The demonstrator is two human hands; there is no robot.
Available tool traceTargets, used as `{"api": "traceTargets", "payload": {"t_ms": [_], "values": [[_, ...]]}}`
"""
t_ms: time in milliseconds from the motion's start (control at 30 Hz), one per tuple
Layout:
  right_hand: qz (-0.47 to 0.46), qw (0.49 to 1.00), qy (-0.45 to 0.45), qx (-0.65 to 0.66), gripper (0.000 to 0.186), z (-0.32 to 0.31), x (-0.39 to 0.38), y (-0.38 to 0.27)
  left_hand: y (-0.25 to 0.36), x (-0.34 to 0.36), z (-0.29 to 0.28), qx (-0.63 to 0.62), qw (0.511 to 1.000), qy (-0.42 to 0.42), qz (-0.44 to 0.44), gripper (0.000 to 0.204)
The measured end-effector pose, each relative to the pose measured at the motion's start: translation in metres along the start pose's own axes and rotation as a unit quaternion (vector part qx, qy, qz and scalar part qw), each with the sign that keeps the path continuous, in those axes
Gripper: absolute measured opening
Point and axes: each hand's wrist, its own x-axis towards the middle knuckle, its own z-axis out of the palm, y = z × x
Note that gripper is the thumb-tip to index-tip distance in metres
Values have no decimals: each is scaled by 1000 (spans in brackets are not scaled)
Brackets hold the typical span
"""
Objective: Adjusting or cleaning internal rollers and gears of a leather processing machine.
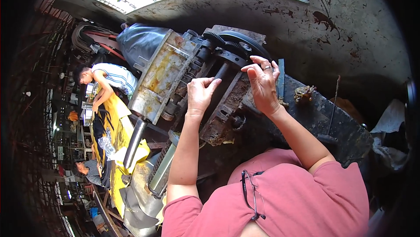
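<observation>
A stained metal machine [168, 73] lies before me, with gears [215, 40], a black wheel [237, 37] and a dark shaft [223, 70]. My left hand [200, 95] is at the near end of that shaft, fingers curled and thumb extended; I cannot make out what, if anything, it grips. My right hand [262, 84] is raised beside the rusty housing [224, 110], below the wheel, fingers loosely bent and apart, with no object visible in it.
Two co-workers [111, 79] [92, 171] are at a long yellow-covered table [122, 145] on the left. A dark bench [332, 123] with a blue bar [281, 79] and thin upright rod [333, 106] is at right. A stained wall [341, 27] rises behind.
</observation>
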Motion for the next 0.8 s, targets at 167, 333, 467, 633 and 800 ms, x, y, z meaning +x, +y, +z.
{"api": "traceTargets", "payload": {"t_ms": [167,333,467,633,800], "values": [[13,1000,1,20,55,0,-1,-1,-11,-9,-4,-12,999,13,41,36],[34,997,-15,70,56,2,-2,1,-3,-12,-16,-39,999,-30,23,37],[22,997,-11,68,54,0,-1,0,22,14,-15,60,995,-28,77,41],[10,998,-3,58,51,-1,0,-2,8,22,7,46,995,-50,69,43],[0,999,2,48,49,-1,-1,0,4,10,7,4,999,-26,20,37]]}}
